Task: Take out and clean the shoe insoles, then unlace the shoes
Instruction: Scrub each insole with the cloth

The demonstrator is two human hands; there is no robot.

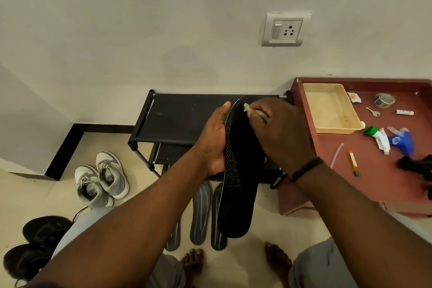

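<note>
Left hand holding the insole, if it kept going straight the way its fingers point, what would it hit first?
Probably the black shoe rack. The left hand points up and away along the insole, toward the rack's top shelf, with the wall behind. Depth is unclear from this one view.

A pale wall (140,30) (with a switch socket (284,30)) backs a black rack (177,119) on beige floor (35,194).

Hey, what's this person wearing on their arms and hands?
Both forearms are bare, with no sleeves in view and no gloves. The right wrist carries a thin black band. The left hand and right hand show no rings.
</note>
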